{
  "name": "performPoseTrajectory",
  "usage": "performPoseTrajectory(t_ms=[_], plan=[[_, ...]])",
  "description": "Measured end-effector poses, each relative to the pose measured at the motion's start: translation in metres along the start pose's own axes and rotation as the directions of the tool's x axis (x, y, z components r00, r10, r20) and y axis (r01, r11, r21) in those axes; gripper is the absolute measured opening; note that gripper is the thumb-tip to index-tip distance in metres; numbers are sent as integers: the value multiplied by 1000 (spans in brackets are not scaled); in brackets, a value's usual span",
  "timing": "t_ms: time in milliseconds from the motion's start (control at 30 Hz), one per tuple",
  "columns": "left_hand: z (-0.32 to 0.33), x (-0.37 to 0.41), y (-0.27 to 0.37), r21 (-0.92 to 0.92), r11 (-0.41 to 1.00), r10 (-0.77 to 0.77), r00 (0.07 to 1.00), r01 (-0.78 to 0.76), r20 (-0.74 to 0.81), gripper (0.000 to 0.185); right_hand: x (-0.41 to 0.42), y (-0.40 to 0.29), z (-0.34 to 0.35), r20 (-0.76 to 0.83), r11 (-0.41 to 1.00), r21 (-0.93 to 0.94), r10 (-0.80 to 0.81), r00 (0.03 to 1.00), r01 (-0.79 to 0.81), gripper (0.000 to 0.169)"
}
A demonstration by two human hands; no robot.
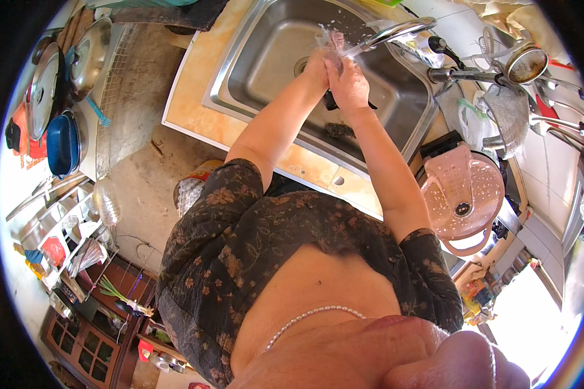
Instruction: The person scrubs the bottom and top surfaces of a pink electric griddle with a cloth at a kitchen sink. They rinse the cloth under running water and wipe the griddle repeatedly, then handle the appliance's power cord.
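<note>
Over the stainless-steel sink (267, 46), my left hand (317, 67) and my right hand (350, 86) close together around a soft, pinkish item (337, 43), perhaps raw meat. Water from the chrome faucet (404, 29) pours onto it and splashes. Fingers and spray hide much of the item, so its kind is unclear. Beneath my right hand, a black object (330, 101) shows only in part. A dark, rough clump, perhaps a scouring pad (339, 130), lies in the sink near my right forearm. The drain (301, 65) is partly covered by my left hand.
Tan countertop (190, 97) borders the sink. A pink appliance with a wet lid (472, 189) stands to the right. Beyond it hang a mesh strainer (508, 116) and several utensils. Lidded pans (90, 58) and a blue basin (63, 146) are at the left.
</note>
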State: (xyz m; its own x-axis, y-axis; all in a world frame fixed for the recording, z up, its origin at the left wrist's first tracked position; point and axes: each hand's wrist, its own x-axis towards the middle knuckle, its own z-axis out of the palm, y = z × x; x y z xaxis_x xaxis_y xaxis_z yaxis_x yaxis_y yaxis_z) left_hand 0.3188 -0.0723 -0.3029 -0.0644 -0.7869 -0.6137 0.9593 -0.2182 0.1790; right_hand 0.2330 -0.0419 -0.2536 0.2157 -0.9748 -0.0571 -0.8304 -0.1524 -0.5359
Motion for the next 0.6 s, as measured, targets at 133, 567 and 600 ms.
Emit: performPoseTrajectory(t_ms=[133,567,600], plan=[[0,-12,1,350,937,18,1000,-17,-1,16,13,2,-7,139,990,-117,93,986,-77,49],[-5,0,20,77,996,-44,996,50,-83,22,30,47,15,32,794,598,116,993,-112,25],[-22,18,19,55,998,-16,999,18,-29,22,23,29,14,-122,908,384,-128,984,166,27]])
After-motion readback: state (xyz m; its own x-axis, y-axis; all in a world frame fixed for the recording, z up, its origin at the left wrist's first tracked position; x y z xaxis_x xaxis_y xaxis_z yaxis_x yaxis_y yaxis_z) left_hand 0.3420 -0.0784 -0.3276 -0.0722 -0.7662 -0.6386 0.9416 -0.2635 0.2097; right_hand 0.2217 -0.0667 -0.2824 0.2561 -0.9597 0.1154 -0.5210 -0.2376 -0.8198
